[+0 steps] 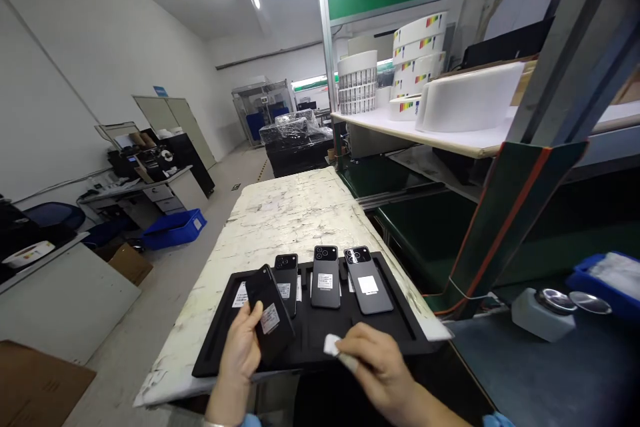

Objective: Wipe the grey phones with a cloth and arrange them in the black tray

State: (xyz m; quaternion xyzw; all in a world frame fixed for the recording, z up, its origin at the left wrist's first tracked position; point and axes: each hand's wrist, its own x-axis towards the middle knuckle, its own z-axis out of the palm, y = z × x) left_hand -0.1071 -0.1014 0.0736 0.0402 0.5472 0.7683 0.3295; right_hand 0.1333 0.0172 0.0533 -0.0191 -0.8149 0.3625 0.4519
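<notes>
At lower center, the left hand [243, 341] grips a dark phone [261, 288], label [270, 319] up, apparently for easy viewing; the right hand [376, 361] pinches a white piece [331, 345]. A black tray [214, 341] likely steadies three other phones [326, 269].

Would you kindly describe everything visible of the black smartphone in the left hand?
The black smartphone is a smooth-looking slab with rounded corners, a small spot near its top and a pale label with unreadable print. The left hand holds it slanted over the tray, thumb on the labelled side.
</notes>
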